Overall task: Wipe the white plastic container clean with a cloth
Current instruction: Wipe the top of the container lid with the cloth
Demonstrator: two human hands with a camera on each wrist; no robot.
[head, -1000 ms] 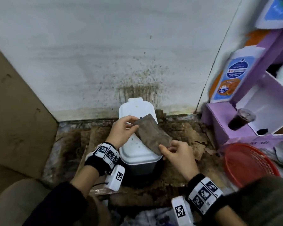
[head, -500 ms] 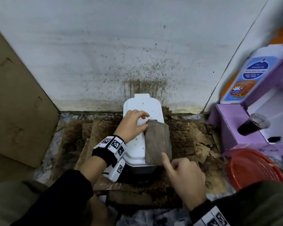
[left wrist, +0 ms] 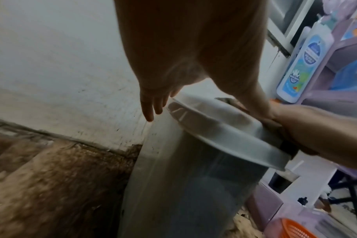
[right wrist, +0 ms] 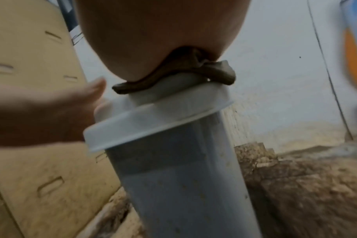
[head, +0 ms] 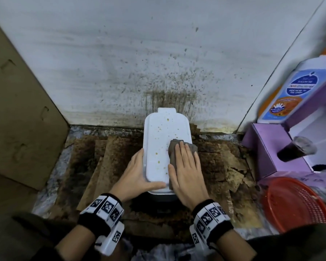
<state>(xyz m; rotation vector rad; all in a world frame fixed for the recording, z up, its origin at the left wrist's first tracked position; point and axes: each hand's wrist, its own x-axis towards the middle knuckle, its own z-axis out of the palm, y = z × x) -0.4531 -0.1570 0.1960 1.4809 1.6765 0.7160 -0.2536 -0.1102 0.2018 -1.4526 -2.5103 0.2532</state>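
1. Head view shows the white plastic container standing on the stained cardboard floor right against the spattered wall. Its long axis runs straight away from the person, from the near end by the wrists to the tabbed far end at the wall.

2. Left hand lies along the container's left rim, fingers straight against the side and thumb laid across the near corner of the lid. It is bracing the container, not curled round anything.

3. Right hand lies flat, fingers together and straight, pressing the cloth down on the right half of the lid. The right wrist view confirms it: the cloth is squashed between palm and lid top, one end drooping off the edge.

4. The two hands sit apart, one on each long side of the lid, with a bare, speckled strip between them.

5. The relation that matters: yellowish spots run from the middle of the lid up toward the far end, ahead and to the left of the cloth. The cloth covers only the near right part.

6. My judgement: the wiping has barely started. The right hand, already on the cloth, is the one to stroke forward along the long axis and leftward, while the left holds the container against sliding toward the wall.
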